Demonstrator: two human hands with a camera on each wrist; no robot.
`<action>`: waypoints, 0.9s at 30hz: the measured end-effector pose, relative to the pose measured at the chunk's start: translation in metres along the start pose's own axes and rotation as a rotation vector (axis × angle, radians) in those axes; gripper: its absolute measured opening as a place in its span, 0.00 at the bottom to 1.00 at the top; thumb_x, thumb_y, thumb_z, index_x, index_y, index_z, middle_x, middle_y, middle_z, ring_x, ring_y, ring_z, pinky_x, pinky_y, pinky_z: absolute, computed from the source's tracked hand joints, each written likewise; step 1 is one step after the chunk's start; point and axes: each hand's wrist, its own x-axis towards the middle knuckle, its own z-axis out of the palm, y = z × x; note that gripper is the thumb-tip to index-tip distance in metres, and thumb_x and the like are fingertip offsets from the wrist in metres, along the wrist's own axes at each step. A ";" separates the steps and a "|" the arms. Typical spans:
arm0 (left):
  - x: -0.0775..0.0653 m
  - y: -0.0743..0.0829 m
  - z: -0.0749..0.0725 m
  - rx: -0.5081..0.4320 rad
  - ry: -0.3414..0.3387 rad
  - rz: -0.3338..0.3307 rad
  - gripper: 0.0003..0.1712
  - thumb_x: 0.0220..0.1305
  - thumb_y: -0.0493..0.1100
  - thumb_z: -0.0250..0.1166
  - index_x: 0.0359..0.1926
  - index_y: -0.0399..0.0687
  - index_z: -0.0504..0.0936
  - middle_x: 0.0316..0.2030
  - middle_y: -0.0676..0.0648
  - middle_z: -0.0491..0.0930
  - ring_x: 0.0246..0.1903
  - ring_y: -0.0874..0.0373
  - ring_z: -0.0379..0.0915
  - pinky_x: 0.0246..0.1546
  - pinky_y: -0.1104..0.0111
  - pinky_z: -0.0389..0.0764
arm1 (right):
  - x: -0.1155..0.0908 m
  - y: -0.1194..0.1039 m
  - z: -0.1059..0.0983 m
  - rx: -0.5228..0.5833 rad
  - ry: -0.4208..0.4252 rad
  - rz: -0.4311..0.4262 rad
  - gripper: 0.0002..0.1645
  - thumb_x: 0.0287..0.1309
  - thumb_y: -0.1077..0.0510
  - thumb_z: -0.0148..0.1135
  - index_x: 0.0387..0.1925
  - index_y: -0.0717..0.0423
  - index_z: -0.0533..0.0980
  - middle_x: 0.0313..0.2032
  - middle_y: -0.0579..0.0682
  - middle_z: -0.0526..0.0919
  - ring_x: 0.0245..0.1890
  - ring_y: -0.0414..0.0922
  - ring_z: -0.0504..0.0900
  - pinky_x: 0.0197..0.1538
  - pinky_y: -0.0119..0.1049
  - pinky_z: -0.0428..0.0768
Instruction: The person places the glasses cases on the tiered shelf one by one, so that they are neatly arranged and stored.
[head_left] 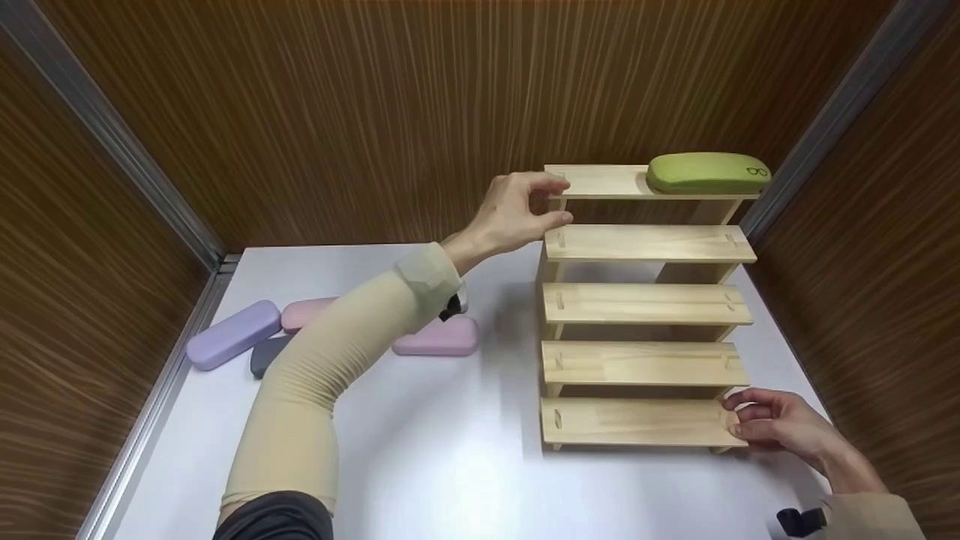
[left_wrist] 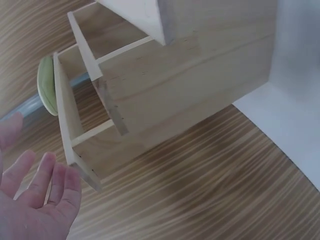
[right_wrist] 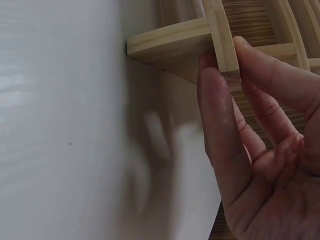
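A pale wooden stepped display rack (head_left: 646,304) with several shelves stands on the right side of the white table. A green glasses case (head_left: 709,174) with a glasses mark lies on the right of its top shelf. My left hand (head_left: 517,210) is at the left end of that top shelf, thumb and fingers apart; the left wrist view shows the fingers (left_wrist: 37,187) spread beside the shelf's end, contact unclear. My right hand (head_left: 795,431) pinches the right end of the bottom shelf; in the right wrist view thumb and fingers lie on either side of the board (right_wrist: 223,42).
Left on the table are a purple case (head_left: 234,335), a pink case (head_left: 306,313), a dark grey case (head_left: 268,354) and a pinkish-purple case (head_left: 442,337), some partly hidden by my left arm. Brown wood-grain panels (head_left: 375,112) enclose the back and sides.
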 end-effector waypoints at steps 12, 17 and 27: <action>-0.034 -0.020 -0.012 -0.030 -0.028 -0.044 0.25 0.71 0.43 0.78 0.66 0.42 0.89 0.60 0.42 0.92 0.57 0.47 0.88 0.62 0.57 0.87 | -0.002 -0.001 -0.001 -0.001 0.022 0.019 0.22 0.72 0.68 0.69 0.52 0.35 0.87 0.39 0.36 0.94 0.40 0.33 0.92 0.43 0.31 0.91; -0.047 -0.028 -0.016 -0.052 -0.028 -0.066 0.25 0.70 0.43 0.78 0.65 0.43 0.89 0.59 0.42 0.93 0.59 0.45 0.89 0.63 0.53 0.87 | -0.005 0.000 -0.003 -0.009 0.031 -0.006 0.22 0.72 0.68 0.70 0.53 0.36 0.88 0.41 0.35 0.94 0.41 0.34 0.92 0.45 0.32 0.92; -0.084 -0.056 -0.029 -0.109 -0.018 -0.127 0.23 0.71 0.43 0.78 0.64 0.45 0.90 0.61 0.43 0.91 0.61 0.45 0.87 0.61 0.53 0.90 | -0.005 0.010 -0.009 0.055 0.018 -0.057 0.24 0.74 0.71 0.66 0.57 0.41 0.91 0.51 0.28 0.94 0.47 0.32 0.93 0.48 0.31 0.92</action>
